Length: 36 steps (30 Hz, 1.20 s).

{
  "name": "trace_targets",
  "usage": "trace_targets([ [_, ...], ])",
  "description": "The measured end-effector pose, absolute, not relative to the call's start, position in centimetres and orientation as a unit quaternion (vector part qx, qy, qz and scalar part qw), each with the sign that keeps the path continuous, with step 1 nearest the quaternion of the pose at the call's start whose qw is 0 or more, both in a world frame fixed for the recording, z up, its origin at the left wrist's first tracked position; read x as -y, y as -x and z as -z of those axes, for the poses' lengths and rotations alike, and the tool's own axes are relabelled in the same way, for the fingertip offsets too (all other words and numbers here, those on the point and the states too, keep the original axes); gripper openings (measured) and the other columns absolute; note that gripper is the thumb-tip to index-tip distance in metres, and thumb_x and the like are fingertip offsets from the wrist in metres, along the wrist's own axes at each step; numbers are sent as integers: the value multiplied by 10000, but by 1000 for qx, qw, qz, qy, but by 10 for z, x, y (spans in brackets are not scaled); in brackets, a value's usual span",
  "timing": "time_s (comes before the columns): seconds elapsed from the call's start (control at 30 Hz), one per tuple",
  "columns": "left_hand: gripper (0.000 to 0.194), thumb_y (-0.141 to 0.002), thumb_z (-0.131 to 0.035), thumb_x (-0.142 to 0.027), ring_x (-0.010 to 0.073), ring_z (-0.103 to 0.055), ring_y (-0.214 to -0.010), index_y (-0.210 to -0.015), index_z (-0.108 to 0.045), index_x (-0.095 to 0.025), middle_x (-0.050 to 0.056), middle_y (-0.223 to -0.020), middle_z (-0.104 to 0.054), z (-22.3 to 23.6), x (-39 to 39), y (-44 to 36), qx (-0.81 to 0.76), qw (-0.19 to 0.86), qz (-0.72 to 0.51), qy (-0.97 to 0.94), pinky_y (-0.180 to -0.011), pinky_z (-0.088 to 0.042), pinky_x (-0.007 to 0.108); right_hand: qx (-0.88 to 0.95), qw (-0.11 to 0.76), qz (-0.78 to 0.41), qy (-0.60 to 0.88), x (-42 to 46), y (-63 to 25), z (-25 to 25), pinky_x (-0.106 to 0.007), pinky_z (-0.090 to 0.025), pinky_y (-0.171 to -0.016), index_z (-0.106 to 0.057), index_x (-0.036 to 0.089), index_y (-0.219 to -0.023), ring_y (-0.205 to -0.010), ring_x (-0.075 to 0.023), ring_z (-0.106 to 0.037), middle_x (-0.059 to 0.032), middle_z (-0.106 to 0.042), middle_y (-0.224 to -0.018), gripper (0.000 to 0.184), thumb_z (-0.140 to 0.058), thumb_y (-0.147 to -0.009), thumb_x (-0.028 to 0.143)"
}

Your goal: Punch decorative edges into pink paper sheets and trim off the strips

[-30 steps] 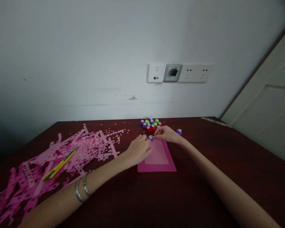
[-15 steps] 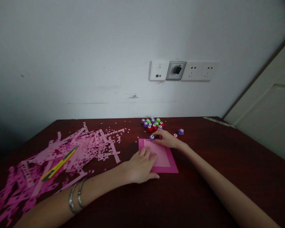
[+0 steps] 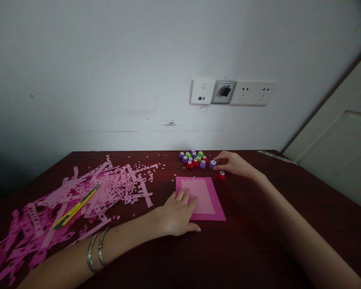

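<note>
Left hand (image 3: 178, 217) lay spread on pale-pink rectangular paper (image 3: 205, 200) | right hand (image 3: 233, 163) curled at purple domed plastic piece (image 3: 213, 164), grip unclear | low fingers risked knocking near red domed plastic piece (image 3: 221, 175)

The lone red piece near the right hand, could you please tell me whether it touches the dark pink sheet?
Apart: the head view shows dark tabletop between the red piece and the dark pink sheet.
</note>
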<state>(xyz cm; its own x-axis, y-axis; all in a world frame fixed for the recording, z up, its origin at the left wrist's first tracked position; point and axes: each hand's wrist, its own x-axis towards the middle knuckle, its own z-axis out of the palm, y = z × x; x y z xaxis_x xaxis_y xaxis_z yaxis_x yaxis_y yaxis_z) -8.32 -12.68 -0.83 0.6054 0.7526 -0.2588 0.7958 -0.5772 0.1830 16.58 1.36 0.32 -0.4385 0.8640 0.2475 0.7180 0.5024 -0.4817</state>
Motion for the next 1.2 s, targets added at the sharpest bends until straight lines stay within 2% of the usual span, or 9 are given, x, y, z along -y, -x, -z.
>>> trace_targets([
  [0.1, 787, -779, -487, -567, 394, -168, -1315, -1377, -268, -105, 257, -1433, -183, 7, 127, 83, -437, 147, 93, -882, -1009, -223, 529, 812, 208, -189, 512, -13, -197, -17, -291, -421, -712, -708, 205, -887, -776, -189, -571, -53, -654, -865, 309, -689, -642, 392],
  [0.3, 793, -780, -461, -584, 388, -160, -1319, -1385, -248, -118, 242, -1443, -167, 8, 127, 84, -434, 139, 98, -885, -1010, -225, 518, 781, 109, -290, 542, -2, -246, -18, -265, -406, -635, -709, 214, -881, -692, -173, -564, -21, -654, -744, 337, -687, -621, 428],
  [0.5, 796, -784, -468, -574, 387, -145, -1323, -1388, -239, -109, 254, -1439, -156, 6, 127, 83, -437, 145, 104, -881, -1009, -223, 533, 780, 94, -327, 526, -3, -260, 5, -283, -397, -658, -708, 223, -890, -728, -191, -556, -36, -646, -784, 379, -676, -599, 465],
  [0.7, 779, -794, -456, -565, 374, -170, -1321, -1384, -244, -102, 246, -1437, -185, 8, 130, 83, -435, 123, 98, -886, -1015, -231, 514, 784, 66, -318, 529, -11, -267, 20, -281, -383, -662, -684, 213, -929, -706, -176, -513, -21, -596, -763, 469, -686, -566, 510],
  [0.9, 746, -806, -465, -525, 372, -153, -1325, -1386, -244, -112, 236, -1446, -168, 5, 134, 82, -441, 131, 109, -881, -1018, -229, 517, 770, 65, -278, 571, -12, -269, 12, -267, -366, -586, -645, 193, -985, -636, -157, -483, -13, -537, -709, 547, -691, -549, 520],
  [1.03, 748, -808, -474, -514, 373, -141, -1327, -1390, -235, -108, 240, -1447, -151, 2, 135, 82, -438, 141, 117, -880, -1023, -215, 526, 770, 81, -243, 584, -5, -258, -16, -258, -343, -536, -641, 184, -870, -593, -144, -471, -9, -543, -664, 433, -647, -610, 531],
  [1.13, 752, -806, -478, -512, 376, -155, -1323, -1394, -229, -115, 234, -1450, -149, 0, 135, 81, -437, 145, 114, -881, -1025, -212, 527, 784, 78, -245, 565, 7, -236, -40, -251, -332, -526, -644, 186, -767, -586, -139, -485, -10, -574, -635, 349, -624, -655, 516],
  [1.2, 773, -805, -486, -502, 379, -138, -1326, -1408, -188, -121, 227, -1458, -111, -1, 136, 81, -440, 152, 119, -877, -1027, -211, 526, 791, 93, -274, 538, 19, -216, -53, -249, -343, -534, -647, 184, -767, -600, -142, -505, -19, -607, -651, 339, -615, -677, 508],
])
